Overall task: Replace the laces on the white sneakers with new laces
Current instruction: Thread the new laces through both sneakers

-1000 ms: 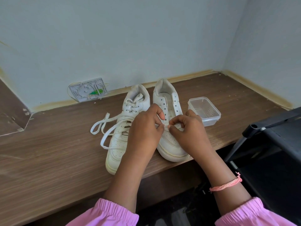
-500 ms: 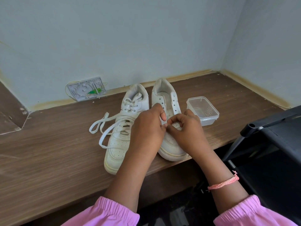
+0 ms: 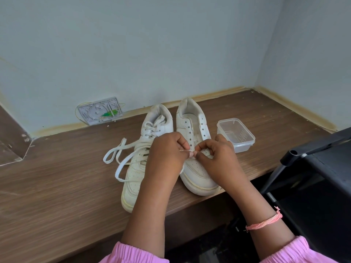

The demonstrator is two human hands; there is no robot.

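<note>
White sneakers (image 3: 191, 133) w/ white laces (image 3: 121, 158), brown woodgrain table (image 3: 57, 196), clear plastic box (image 3: 235, 133), pink sleeves (image 3: 133, 253), pale blue wall (image 3: 152, 44).

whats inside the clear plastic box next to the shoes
The clear plastic box looks empty: only its ribbed bottom shows through the open top. No lace or lid is visible in it. Its near-left corner sits behind the right hand.
</note>
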